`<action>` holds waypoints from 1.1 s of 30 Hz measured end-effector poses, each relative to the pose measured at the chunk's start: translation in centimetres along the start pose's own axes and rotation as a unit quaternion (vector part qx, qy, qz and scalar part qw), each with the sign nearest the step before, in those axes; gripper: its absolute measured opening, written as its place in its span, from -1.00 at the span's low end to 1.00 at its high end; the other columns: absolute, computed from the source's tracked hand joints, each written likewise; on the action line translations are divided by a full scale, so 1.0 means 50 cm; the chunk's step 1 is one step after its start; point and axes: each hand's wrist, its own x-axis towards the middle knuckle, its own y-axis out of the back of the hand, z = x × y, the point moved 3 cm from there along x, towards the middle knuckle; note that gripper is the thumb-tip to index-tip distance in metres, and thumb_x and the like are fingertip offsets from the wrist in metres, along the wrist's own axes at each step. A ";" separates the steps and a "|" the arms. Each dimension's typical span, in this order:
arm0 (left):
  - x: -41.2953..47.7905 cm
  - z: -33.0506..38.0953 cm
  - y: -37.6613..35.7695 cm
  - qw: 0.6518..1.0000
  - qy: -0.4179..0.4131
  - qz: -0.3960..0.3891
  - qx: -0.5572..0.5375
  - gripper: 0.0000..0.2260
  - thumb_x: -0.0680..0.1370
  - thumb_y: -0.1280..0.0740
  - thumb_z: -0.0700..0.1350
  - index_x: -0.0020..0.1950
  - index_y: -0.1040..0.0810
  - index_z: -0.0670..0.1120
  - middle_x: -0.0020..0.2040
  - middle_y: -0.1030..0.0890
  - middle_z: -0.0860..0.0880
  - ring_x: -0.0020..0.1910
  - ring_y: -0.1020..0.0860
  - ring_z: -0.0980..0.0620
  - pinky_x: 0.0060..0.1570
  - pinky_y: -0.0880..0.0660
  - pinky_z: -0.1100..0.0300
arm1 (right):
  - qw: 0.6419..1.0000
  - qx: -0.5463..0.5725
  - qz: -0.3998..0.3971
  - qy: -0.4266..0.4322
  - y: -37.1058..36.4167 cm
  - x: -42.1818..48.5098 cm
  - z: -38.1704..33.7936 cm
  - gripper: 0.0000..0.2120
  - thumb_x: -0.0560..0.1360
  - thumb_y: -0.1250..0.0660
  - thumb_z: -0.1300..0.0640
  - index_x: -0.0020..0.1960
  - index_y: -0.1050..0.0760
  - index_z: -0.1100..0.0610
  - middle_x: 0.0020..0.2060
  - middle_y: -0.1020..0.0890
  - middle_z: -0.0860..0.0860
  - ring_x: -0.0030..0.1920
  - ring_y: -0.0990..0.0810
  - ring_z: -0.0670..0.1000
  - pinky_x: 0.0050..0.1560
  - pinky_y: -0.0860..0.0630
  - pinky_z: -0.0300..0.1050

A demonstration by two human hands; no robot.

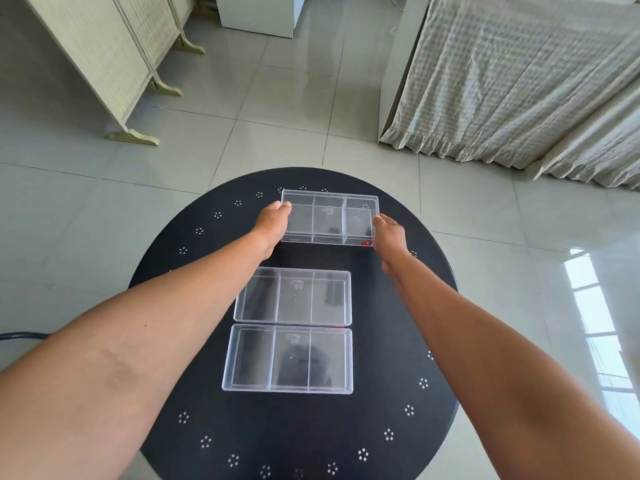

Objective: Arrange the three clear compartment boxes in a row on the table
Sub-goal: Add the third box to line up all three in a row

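Three clear compartment boxes sit on a round black table (398, 375). The far box (329, 216) lies near the table's back edge, with a red label at its front right corner. My left hand (273, 220) grips its left end and my right hand (389, 233) grips its right end. The middle box (294, 296) and the near box (289, 358) lie flat, one behind the other, almost touching along their long sides. A gap of bare table separates the far box from the middle one.
The table has small white dot patterns around its rim. Beyond it is a tiled floor, a folding screen (104, 64) at the back left, a white cabinet (259, 12) at the back, and a cloth-draped bed (519, 81) at the right.
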 end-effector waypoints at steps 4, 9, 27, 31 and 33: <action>-0.022 -0.018 0.047 1.000 0.002 0.012 0.008 -0.50 0.65 -0.09 0.07 0.57 -0.23 -0.07 0.55 -0.32 -0.07 0.52 -0.30 -0.09 0.50 -0.24 -0.06 | 1.000 -0.005 -0.012 -0.004 -0.032 -0.034 0.001 -0.77 0.56 -0.11 0.16 -0.15 -0.51 0.10 -0.35 -0.48 -0.05 -0.38 -0.38 -0.06 -0.44 -0.30 -0.25; -0.047 -0.042 0.090 0.999 0.010 0.009 0.032 -0.55 0.66 -0.06 0.04 0.54 -0.30 -0.03 0.52 -0.36 -0.10 0.51 -0.30 -0.12 0.50 -0.23 -0.06 | 0.998 -0.013 -0.037 -0.040 -0.053 -0.076 0.008 -0.79 0.57 -0.11 0.07 -0.15 -0.46 0.10 -0.34 -0.45 -0.03 -0.36 -0.33 -0.04 -0.34 -0.26 -0.18; -0.052 -0.123 0.145 0.999 0.025 0.035 -0.024 -0.69 0.60 -0.13 0.06 0.17 -0.56 -0.04 0.16 -0.57 0.00 0.19 -0.51 -0.04 0.35 -0.35 0.03 | 0.996 -0.010 -0.066 -0.062 -0.081 -0.124 0.034 -0.50 0.46 -0.12 -0.16 0.11 -0.58 0.18 -0.03 -0.66 0.10 -0.08 -0.56 0.10 0.06 -0.50 0.04; -0.077 -0.128 0.146 0.999 0.024 0.040 -0.011 -0.76 0.62 -0.11 0.07 -0.09 -0.50 0.01 -0.01 -0.48 -0.05 0.03 -0.47 -0.04 0.32 -0.39 -0.04 | 0.995 -0.012 -0.065 -0.069 -0.080 -0.134 0.036 -0.46 0.43 -0.12 -0.19 0.13 -0.59 0.17 0.08 -0.68 0.15 -0.03 -0.59 0.12 0.14 -0.50 0.07; -0.095 -0.126 0.140 0.999 0.025 0.026 -0.023 -0.62 0.66 -0.09 0.06 0.32 -0.50 -0.11 0.24 -0.52 -0.07 0.26 -0.49 -0.07 0.44 -0.31 -0.07 | 0.996 -0.013 -0.061 -0.071 -0.078 -0.132 0.040 -0.45 0.43 -0.10 -0.21 0.13 -0.59 0.15 0.08 -0.69 0.14 0.05 -0.63 0.15 0.22 -0.51 0.10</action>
